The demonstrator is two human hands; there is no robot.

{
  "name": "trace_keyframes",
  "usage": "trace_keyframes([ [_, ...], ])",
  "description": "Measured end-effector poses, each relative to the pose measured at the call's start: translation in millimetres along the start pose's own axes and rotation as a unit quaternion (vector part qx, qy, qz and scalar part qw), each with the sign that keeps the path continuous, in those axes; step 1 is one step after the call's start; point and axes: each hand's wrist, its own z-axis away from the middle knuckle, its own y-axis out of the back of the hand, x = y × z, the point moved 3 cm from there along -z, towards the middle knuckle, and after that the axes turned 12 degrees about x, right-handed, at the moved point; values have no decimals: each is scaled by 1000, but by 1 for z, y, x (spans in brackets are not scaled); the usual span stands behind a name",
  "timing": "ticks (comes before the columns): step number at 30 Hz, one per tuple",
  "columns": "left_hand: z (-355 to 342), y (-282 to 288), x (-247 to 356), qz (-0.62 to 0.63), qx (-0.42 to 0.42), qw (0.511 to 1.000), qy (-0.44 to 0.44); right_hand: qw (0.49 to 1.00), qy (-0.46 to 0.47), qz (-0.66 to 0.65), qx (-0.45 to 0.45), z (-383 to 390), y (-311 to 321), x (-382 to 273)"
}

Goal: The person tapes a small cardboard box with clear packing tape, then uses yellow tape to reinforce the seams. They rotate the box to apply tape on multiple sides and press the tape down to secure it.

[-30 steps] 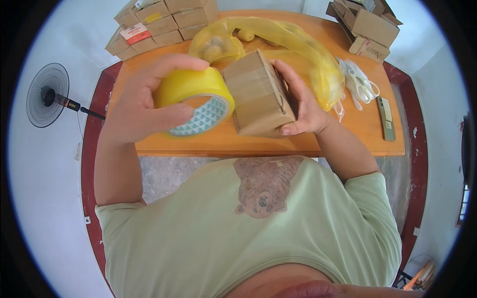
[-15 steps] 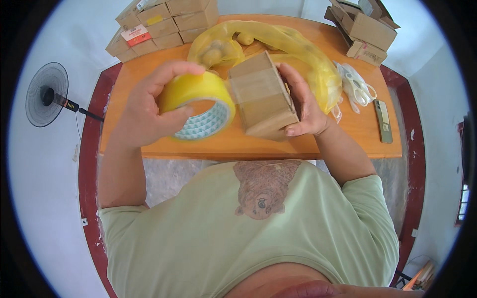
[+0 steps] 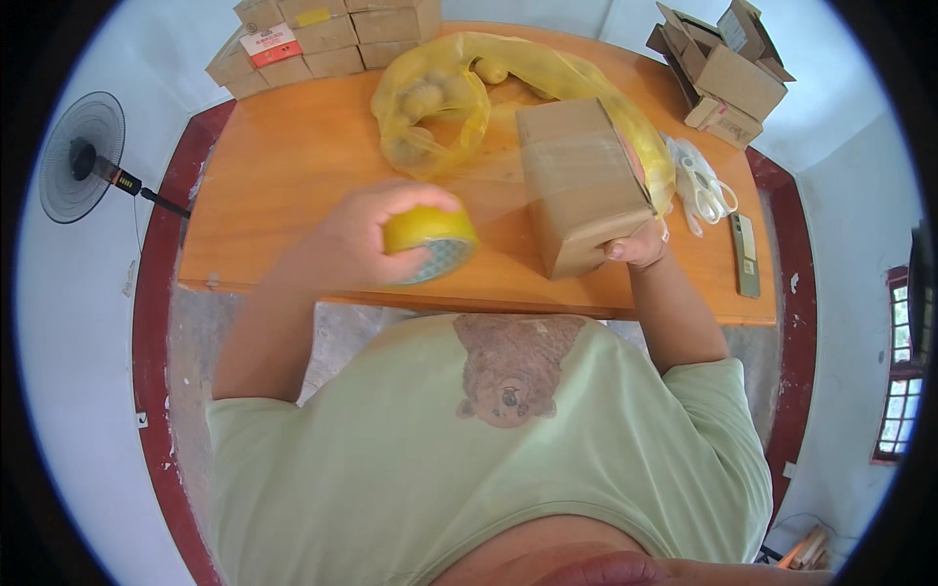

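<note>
A roll of yellow packing tape (image 3: 427, 237) is gripped by my left hand (image 3: 366, 234), its fingers over the top and thumb below. The tape hangs above the table's near side, apart from the box. My right hand (image 3: 640, 244) holds a small brown cardboard box (image 3: 581, 186), tilted, with the thumb on its near lower end. Most of the right fingers are hidden behind the box. Clear tape shows across the box's side. Behind the box lies a yellow mesh-like bag (image 3: 469, 127) with several round, pale potato-like things inside.
Stacked closed cardboard boxes (image 3: 332, 39) stand at the table's far left. Open boxes (image 3: 728, 63) are piled at the far right. White-handled scissors (image 3: 708, 190) and a phone (image 3: 746, 256) lie on the right of the orange table (image 3: 283, 176). A fan (image 3: 83, 156) stands left.
My left hand has moved down and right with the tape roll, turning it. The box in my right hand has shifted right and now stands apart from the tape. The view has shifted slightly.
</note>
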Motion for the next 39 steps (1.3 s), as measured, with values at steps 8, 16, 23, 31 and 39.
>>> trace_keyframes([
  [8, -40, -52, 7, -11, -30, 999, -21, 989, -59, 138, 6, 19, 55, -22],
  [16, -59, -70, -5, 5, -59, 998, -34, 982, -125, 141, 11, 20, 55, -31],
  [23, -61, -74, -8, -50, -31, 995, -77, 980, -133, 148, -22, 23, 68, -23],
  [31, -57, -76, -12, -26, -20, 995, -89, 971, 0, 237, -19, 19, 51, -42],
  [39, -60, -80, -9, -5, -31, 998, -60, 873, 44, 314, 370, 16, 179, -138],
])
